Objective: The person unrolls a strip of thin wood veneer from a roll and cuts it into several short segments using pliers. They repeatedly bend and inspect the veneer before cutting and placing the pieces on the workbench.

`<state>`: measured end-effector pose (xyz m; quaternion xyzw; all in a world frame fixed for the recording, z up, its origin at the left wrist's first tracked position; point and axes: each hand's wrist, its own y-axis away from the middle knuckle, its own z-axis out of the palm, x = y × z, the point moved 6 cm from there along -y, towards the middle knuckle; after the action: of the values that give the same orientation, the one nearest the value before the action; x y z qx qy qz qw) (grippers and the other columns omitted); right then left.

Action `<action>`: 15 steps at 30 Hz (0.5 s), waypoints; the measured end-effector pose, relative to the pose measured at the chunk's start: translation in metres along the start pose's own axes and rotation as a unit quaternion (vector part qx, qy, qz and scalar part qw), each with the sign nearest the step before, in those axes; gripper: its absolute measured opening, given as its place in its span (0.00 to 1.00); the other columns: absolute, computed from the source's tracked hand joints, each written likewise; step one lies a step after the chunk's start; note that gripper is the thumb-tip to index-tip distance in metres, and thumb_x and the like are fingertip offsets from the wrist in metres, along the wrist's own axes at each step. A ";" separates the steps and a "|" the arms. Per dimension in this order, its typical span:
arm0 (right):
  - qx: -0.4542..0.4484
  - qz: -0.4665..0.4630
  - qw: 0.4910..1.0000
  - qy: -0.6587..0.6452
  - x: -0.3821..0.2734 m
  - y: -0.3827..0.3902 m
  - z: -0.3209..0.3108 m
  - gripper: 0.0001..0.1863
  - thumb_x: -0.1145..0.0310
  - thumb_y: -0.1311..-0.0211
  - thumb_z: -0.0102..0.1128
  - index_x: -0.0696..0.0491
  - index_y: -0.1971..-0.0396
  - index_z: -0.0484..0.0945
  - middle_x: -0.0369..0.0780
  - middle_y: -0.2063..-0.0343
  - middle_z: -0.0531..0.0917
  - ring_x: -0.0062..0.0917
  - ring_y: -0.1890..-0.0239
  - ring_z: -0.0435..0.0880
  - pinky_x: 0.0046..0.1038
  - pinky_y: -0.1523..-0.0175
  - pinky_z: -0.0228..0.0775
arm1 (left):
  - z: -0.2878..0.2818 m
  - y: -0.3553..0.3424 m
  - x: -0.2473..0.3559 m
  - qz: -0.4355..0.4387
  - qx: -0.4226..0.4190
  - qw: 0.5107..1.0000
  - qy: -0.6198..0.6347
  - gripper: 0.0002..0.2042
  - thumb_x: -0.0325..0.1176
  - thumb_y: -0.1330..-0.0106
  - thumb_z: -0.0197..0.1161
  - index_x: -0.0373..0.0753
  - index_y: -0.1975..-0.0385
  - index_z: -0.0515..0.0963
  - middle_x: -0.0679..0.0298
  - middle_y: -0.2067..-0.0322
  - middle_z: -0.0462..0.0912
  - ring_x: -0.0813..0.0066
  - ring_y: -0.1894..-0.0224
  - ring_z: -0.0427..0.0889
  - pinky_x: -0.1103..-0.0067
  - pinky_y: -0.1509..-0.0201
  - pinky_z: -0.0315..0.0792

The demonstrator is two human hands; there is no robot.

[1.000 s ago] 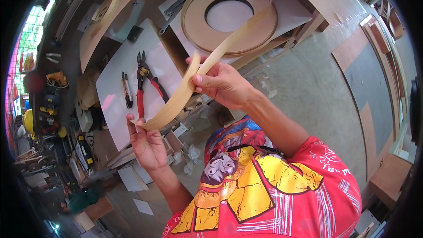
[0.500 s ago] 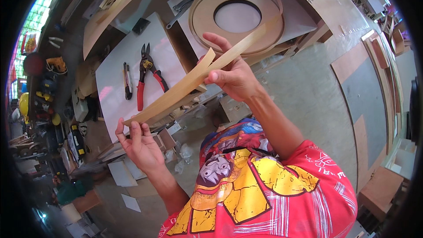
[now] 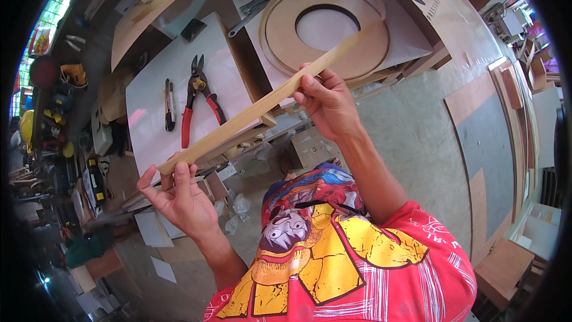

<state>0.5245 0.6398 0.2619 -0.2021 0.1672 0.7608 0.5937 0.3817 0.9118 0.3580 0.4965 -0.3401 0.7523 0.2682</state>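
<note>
A long, thin tan strip of wood edging point(image 3: 244, 112) slants across in front of me, running up toward the coil of edge banding point(image 3: 281, 39) at the upper right. At its lower left end, my left hand point(image 3: 187, 206) pinches it between thumb and fingers. My right hand point(image 3: 330, 107) grips the strip further up, with the thumb pressed against it and the fingers partly behind. Beyond the strip, tin snips point(image 3: 196, 85) with red and black handles lie with blades spread on a white board. A utility knife point(image 3: 170, 107) lies beside them.
The white board point(image 3: 149, 137) and the panel under the coil point(image 3: 411, 39) rest on a workbench. A wrench point(image 3: 241, 24) lies left of the coil. Tools and scraps crowd the far left. Large boards point(image 3: 488, 143) lie at right; plastic scraps point(image 3: 238, 207) are on the floor.
My right hand has closed from spread fingers into a pinch on the strip. The raised second strip end beside it no longer shows apart. My left hand has shifted slightly left.
</note>
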 end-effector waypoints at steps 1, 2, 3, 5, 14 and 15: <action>0.015 0.000 1.000 0.006 0.000 0.000 -0.002 0.15 0.72 0.24 0.66 0.60 0.42 0.79 0.41 0.55 0.88 0.26 0.57 0.91 0.24 0.50 0.89 | 0.001 0.001 0.002 0.005 -0.005 1.000 0.004 0.22 0.19 0.26 0.66 0.43 0.38 0.68 0.50 0.51 0.88 0.69 0.50 0.87 0.76 0.49 0.83; 0.030 -0.001 0.999 0.011 0.000 0.001 -0.004 0.14 0.72 0.23 0.66 0.60 0.43 0.80 0.41 0.55 0.88 0.26 0.57 0.91 0.23 0.50 0.89 | 0.003 0.002 0.004 0.009 -0.011 1.000 0.007 0.21 0.19 0.26 0.66 0.43 0.38 0.68 0.49 0.52 0.88 0.69 0.50 0.88 0.76 0.49 0.83; 0.032 -0.001 0.999 0.011 0.000 0.001 -0.003 0.14 0.73 0.24 0.66 0.60 0.44 0.80 0.42 0.55 0.88 0.26 0.58 0.91 0.24 0.50 0.89 | 0.003 0.003 0.007 0.017 -0.015 1.000 0.009 0.20 0.20 0.25 0.66 0.42 0.39 0.68 0.49 0.52 0.88 0.68 0.50 0.88 0.76 0.50 0.84; 0.036 -0.012 0.999 0.012 -0.001 0.000 -0.002 0.14 0.74 0.25 0.67 0.61 0.45 0.80 0.42 0.56 0.89 0.27 0.59 0.92 0.25 0.49 0.90 | 0.003 0.003 0.009 -0.005 -0.014 1.000 0.008 0.17 0.21 0.25 0.65 0.40 0.41 0.69 0.49 0.53 0.89 0.67 0.51 0.89 0.76 0.51 0.85; 0.042 -0.108 0.989 0.087 -0.017 -0.004 0.009 0.11 0.74 0.25 0.67 0.58 0.48 0.82 0.40 0.57 0.89 0.23 0.56 0.91 0.24 0.51 0.89 | 0.005 -0.013 -0.005 -0.062 0.012 0.998 0.015 0.10 0.23 0.24 0.66 0.36 0.47 0.75 0.53 0.53 0.88 0.66 0.50 0.89 0.73 0.47 0.86; 0.066 -0.111 0.987 0.093 -0.017 -0.003 0.006 0.10 0.74 0.25 0.67 0.59 0.48 0.82 0.40 0.58 0.89 0.24 0.57 0.91 0.25 0.51 0.89 | 0.005 -0.016 -0.011 -0.058 0.034 0.998 0.013 0.11 0.22 0.24 0.66 0.36 0.47 0.74 0.53 0.55 0.89 0.66 0.51 0.90 0.72 0.49 0.88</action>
<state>0.5303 0.6296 0.2755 -0.2496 0.2475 0.6557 0.6682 0.4005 0.9177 0.3530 0.5140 -0.2813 0.7532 0.2990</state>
